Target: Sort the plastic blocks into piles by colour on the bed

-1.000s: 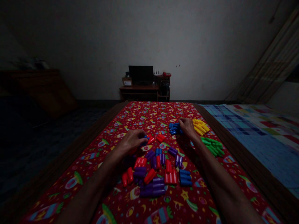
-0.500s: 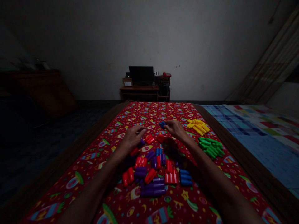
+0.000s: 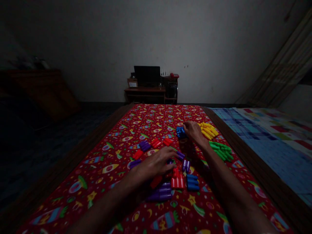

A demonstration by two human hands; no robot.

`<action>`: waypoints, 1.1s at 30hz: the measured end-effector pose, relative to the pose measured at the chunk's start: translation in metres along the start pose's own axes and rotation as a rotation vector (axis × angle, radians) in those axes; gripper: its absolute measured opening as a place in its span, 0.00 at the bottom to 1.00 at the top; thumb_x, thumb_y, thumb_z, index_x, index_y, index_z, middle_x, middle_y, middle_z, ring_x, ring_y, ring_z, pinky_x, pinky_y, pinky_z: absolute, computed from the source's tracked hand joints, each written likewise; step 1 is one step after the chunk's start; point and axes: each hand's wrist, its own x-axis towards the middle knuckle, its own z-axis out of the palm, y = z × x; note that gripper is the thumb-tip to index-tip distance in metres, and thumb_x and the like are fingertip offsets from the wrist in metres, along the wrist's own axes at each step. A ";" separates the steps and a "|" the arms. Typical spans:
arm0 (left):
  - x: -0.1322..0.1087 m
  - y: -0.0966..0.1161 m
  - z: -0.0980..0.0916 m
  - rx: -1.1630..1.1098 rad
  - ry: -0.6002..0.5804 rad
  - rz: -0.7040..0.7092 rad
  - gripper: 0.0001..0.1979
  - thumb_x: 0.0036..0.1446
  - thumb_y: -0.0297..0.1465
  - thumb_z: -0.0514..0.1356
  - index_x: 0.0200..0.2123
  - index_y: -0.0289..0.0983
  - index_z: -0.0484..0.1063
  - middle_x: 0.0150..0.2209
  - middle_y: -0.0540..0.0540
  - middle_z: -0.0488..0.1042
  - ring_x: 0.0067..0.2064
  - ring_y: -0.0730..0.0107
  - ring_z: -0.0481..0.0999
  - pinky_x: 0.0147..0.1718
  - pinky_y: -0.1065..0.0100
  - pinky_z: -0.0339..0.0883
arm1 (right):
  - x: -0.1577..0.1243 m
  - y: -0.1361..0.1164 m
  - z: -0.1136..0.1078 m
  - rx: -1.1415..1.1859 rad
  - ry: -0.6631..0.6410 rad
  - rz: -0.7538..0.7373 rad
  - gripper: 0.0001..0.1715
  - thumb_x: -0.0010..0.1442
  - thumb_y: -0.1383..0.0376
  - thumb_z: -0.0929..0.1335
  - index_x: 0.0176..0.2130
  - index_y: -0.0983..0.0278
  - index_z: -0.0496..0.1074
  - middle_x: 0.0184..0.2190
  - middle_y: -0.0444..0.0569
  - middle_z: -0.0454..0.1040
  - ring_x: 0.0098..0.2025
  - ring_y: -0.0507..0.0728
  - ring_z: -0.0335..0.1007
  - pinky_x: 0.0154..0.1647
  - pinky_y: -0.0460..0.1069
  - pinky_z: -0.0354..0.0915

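My left hand (image 3: 157,162) lies palm down over a mixed heap of red, purple and blue plastic pegs (image 3: 170,185), fingers curled on the pieces beneath; what they grip is hidden. My right hand (image 3: 193,130) reaches farther out and rests on a small pile of blue pegs (image 3: 180,132), fingers bent around them. A yellow peg pile (image 3: 208,130) lies just right of that hand, and a green peg pile (image 3: 221,151) sits nearer me beside my right forearm. Loose red pegs (image 3: 156,143) and purple pegs (image 3: 144,145) lie left of the blue pile.
All the pegs lie on a red cloth with a cartoon rocket print (image 3: 97,182) laid over a wooden surface with dark edges (image 3: 255,162). A checked blanket (image 3: 268,130) lies to the right. A desk with a dark monitor (image 3: 147,76) stands at the far wall.
My left hand moved right and toward me onto the mixed heap. My right hand swung left with a blue peg, then returned right to the blue pile.
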 end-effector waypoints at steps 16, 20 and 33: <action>0.000 -0.029 0.014 0.077 0.083 -0.332 0.17 0.54 0.30 0.60 0.49 0.38 0.69 0.46 0.42 0.76 0.48 0.58 0.75 0.47 0.61 0.68 | -0.022 -0.052 -0.015 0.177 -0.716 -0.480 0.10 0.55 0.70 0.66 0.32 0.70 0.78 0.23 0.46 0.72 0.24 0.48 0.59 0.25 0.44 0.49; 0.012 -0.032 0.008 -0.157 0.258 -0.497 0.16 0.45 0.27 0.63 0.41 0.37 0.71 0.36 0.48 0.78 0.37 0.63 0.77 0.37 0.65 0.70 | -0.020 -0.052 -0.002 0.348 -0.791 -0.509 0.12 0.55 0.67 0.66 0.37 0.71 0.77 0.23 0.43 0.70 0.23 0.48 0.58 0.24 0.43 0.51; 0.012 -0.049 0.012 -0.501 0.233 -0.559 0.16 0.49 0.34 0.61 0.42 0.36 0.71 0.29 0.49 0.75 0.32 0.64 0.76 0.31 0.66 0.69 | -0.007 -0.037 -0.001 0.652 -0.409 -0.324 0.17 0.58 0.61 0.64 0.31 0.70 0.78 0.20 0.43 0.70 0.24 0.49 0.60 0.25 0.43 0.52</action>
